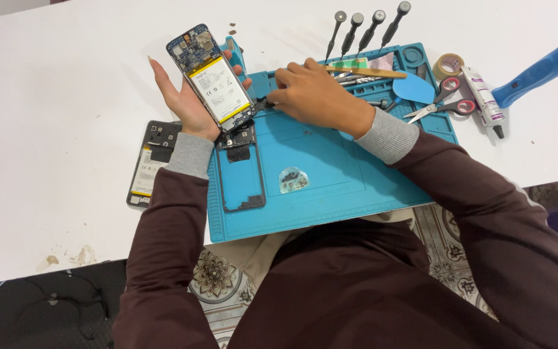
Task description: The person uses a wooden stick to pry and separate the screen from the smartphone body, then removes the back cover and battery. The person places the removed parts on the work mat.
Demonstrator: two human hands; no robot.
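Note:
My left hand (185, 97) holds an opened phone (211, 77) upright over the table, its white battery and blue circuit board facing me. My right hand (311, 94) rests on the blue repair mat (356, 174), fingers pinched on a small dark part (265, 103) at the phone's lower right corner. A black phone frame (243, 171) lies on the mat below the phone. A second opened phone (150, 161) lies flat on the white table under my left forearm.
Several screwdrivers (363, 29) lie at the mat's top edge. Scissors (444, 103), a tape roll (448, 63), a glue tube (484, 94) and a blue-handled tool (540, 68) sit at the right. A clear disc with small parts (293, 179) rests mid-mat.

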